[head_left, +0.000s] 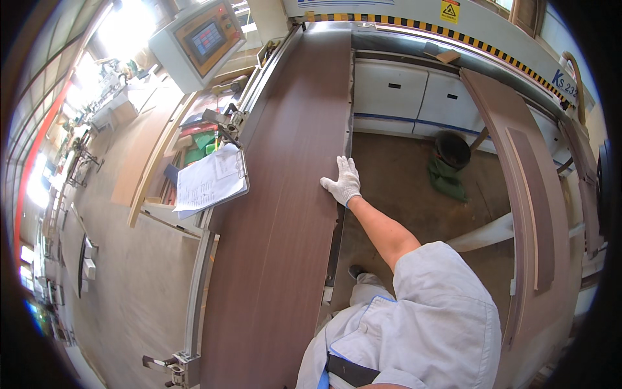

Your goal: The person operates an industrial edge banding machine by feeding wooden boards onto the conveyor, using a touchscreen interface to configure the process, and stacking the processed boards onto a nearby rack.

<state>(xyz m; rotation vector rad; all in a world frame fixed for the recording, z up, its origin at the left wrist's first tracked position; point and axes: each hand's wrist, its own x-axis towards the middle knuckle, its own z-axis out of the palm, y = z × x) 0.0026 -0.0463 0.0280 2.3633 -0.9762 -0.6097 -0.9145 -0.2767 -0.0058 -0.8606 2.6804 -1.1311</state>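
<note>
My right hand [343, 181], in a white knitted glove, lies flat on a long dark brown wood-grain panel [285, 188]. Its fingers point away from me along the panel's right edge, and the thumb stretches out to the left. The hand is open and grips nothing. The panel rests lengthwise on a machine table with a metal side rail, and its far end reaches the machine's beam [389, 10]. My left hand is out of view.
A clipboard with papers [212, 178] sits left of the panel, below a control box with a screen [201, 42]. At right, brown boards [518, 168] lie on another support. A black bucket [452, 149] and green cloth [446, 180] are on the floor near white cabinet doors [389, 91].
</note>
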